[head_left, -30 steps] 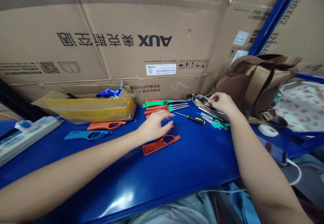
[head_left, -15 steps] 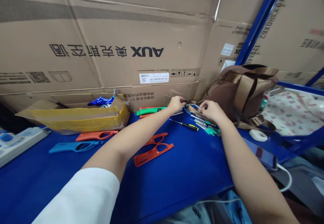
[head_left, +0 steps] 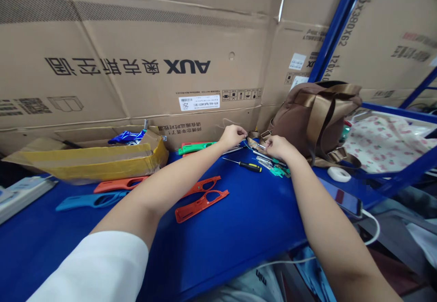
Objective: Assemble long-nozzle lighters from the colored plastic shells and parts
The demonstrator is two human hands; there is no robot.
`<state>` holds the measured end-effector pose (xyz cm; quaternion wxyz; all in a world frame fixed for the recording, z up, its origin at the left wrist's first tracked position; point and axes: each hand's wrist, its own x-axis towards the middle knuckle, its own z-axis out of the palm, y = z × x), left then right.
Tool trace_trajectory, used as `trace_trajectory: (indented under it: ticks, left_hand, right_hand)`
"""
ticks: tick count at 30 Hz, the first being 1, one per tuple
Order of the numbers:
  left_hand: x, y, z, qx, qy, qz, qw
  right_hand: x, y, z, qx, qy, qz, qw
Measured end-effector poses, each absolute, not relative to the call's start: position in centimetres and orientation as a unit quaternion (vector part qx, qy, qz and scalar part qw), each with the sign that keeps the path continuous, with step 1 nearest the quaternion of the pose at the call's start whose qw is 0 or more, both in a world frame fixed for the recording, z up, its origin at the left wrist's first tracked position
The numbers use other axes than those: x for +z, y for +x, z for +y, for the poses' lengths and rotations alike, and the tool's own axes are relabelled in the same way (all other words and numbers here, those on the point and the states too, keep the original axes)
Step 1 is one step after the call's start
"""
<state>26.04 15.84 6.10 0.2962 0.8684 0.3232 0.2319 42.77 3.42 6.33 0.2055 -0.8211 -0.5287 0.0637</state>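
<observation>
Left hand (head_left: 235, 136) and right hand (head_left: 277, 147) are pinched narrow, apparently on the wire (head_left: 250, 147) between them; it seems light, flexible, best taken near its ends.

Loose white short sleeve (head_left: 92, 265) on left arm (head_left: 164, 181), plain hem (head_left: 131, 236); left grip (head_left: 232, 138), right grip (head_left: 279, 148) ungloved.

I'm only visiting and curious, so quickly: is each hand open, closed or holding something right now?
Left hand: fingers drawn together; too small to tell whether they hold anything.
Right hand: closed, pinching a thin silvery piece.
</observation>
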Motion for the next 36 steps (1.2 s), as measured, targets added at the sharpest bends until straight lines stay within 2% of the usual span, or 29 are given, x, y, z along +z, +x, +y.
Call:
trace_trajectory:
  ticks: [15,21,27,31,33,36]
  left_hand:
    - [4.4,26.8,14.8,0.194,0.791,0.397,0.423]
    - [5.9,24.7,14.5,0.219,0.780,0.400,0.429]
    - [6.0,14.0,9.8,0.250,0.837,0.348,0.340]
    - [4.5,6.4,3.3,0.232,0.883,0.303,0.273]
    - [3.6,3.9,0.7,0.191,0.930,0.274,0.156]
    - [2.6,1.7,-1.1,0.126,0.950,0.278,0.068]
  right_hand:
    - [6.6,42.3,3.7,-0.001,-0.767,-0.520,0.375]
    - [6.4,40.6,4.1,-0.017,-0.689,-0.585,0.428]
    - [5.0,35.7,4.1,0.004,-0.580,-0.661,0.476]
    - [3.4,31.4,2.9,0.057,-0.503,-0.729,0.461]
    - [2.9,29.6,2.2,0.084,-0.475,-0.753,0.448]
    - [2.6,27.8,1.5,0.112,-0.455,-0.770,0.433]
